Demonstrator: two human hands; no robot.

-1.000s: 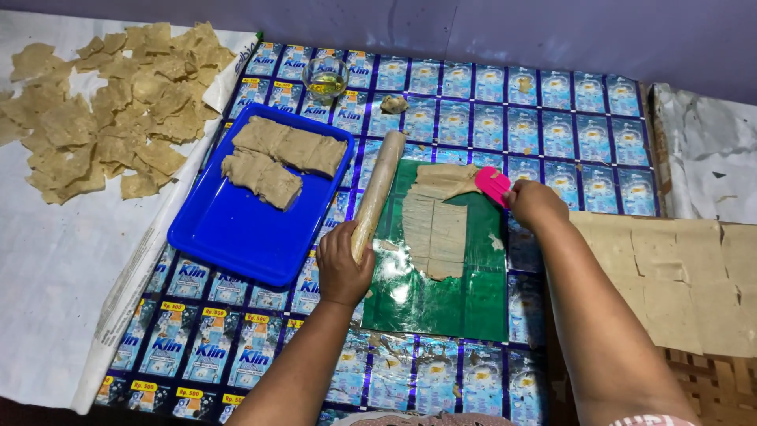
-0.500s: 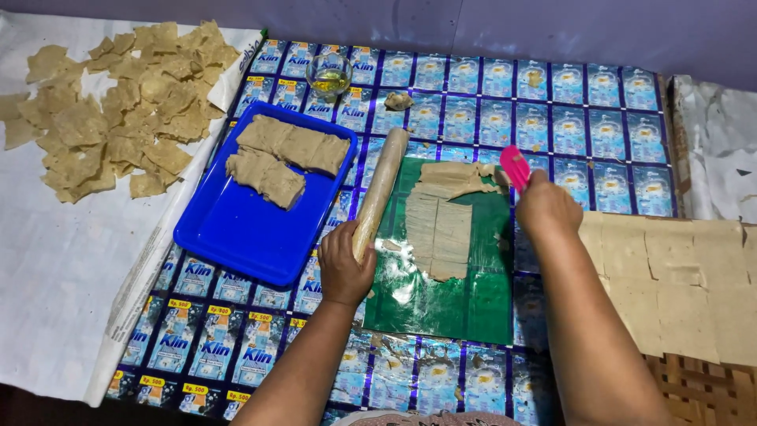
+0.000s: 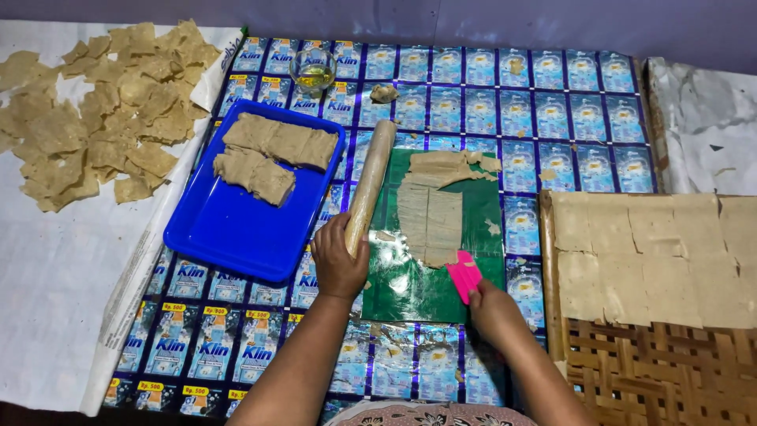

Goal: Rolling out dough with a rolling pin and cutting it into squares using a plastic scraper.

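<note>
Rolling pin (image 3: 369,183) gripped by left hand (image 3: 339,264), right hand (image 3: 490,309) pinching scraper (image 3: 464,275)

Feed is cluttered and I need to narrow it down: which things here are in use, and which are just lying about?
In use: left hand holding rolling pin; right hand holding pink scraper; flat dough strip; green sheet.

Lying about: blue tray with dough slabs; glass bowl; dried pieces; cut squares on woven rack.

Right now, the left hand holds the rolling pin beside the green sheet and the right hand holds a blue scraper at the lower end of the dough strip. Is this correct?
Not quite: the scraper in the right hand is pink, not blue, as the head view shows. The rest holds: the left hand grips the rolling pin beside the green sheet, near the dough strip.
</note>
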